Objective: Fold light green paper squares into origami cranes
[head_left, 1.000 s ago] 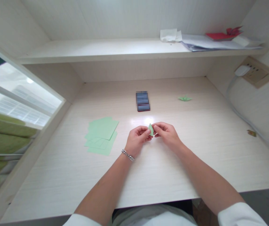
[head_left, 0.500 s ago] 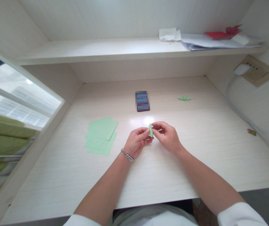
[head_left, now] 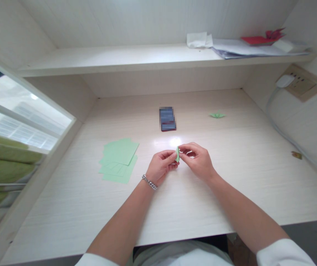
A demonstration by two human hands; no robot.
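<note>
A small piece of folded green paper point(head_left: 177, 154) stands nearly edge-on between my two hands, above the desk. My left hand point(head_left: 162, 164) pinches it from the left, thumb on the near face and fingers curled behind. From the right, my right hand point(head_left: 198, 159) grips it between thumb and fingertips. Its folds are too small to make out. To the left lies a loose pile of green paper sheets point(head_left: 121, 151). A finished-looking green origami figure with pointed ends point(head_left: 217, 115) rests farther back on the right.
A phone with a blurred screen point(head_left: 167, 119) lies on the desk point(head_left: 105, 214) beyond my hands. The shelf point(head_left: 114, 61) above bears papers point(head_left: 244, 50) and a red folded figure point(head_left: 275, 35). A cable point(head_left: 276, 127) runs down from the wall socket point(head_left: 304, 83). A small brown object point(head_left: 296, 155) lies near it.
The folded green paper has turned and now shows a narrower edge than before. Both hands keep their hold with only slight finger movement.
</note>
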